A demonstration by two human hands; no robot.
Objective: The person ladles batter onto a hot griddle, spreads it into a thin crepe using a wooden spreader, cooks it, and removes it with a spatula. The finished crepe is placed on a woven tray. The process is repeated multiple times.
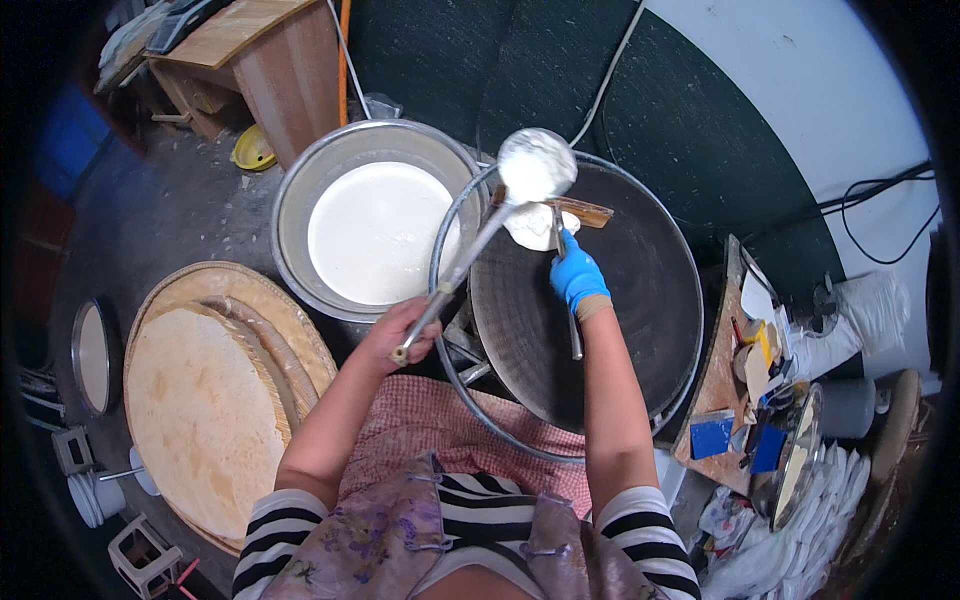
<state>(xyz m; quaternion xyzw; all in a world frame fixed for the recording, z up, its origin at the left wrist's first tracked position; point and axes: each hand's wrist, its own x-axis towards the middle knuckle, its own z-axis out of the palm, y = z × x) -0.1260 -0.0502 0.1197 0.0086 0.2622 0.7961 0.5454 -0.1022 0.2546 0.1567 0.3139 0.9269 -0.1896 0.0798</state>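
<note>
My left hand (403, 335), bare, is closed around the handle of a long metal ladle (475, 252). The ladle's round bowl, coated with white batter, is above the far left part of a large round dark griddle (600, 340). My right hand (580, 278), in a blue glove, grips the metal handle of a spreader with a wooden blade (588, 212). Under the ladle, a patch of white batter (530, 230) lies on the griddle by the blade. Left of the griddle stands a wide metal pot (290, 200) holding more white batter (380, 235).
A tall stack of thin round flatbreads (205, 425) lies on a woven round tray (165, 295) at left. At right, a cluttered board (710, 425) stands beside plastic bags (815, 520). A wooden desk (290, 90) and yellow basin (254, 148) are at far left.
</note>
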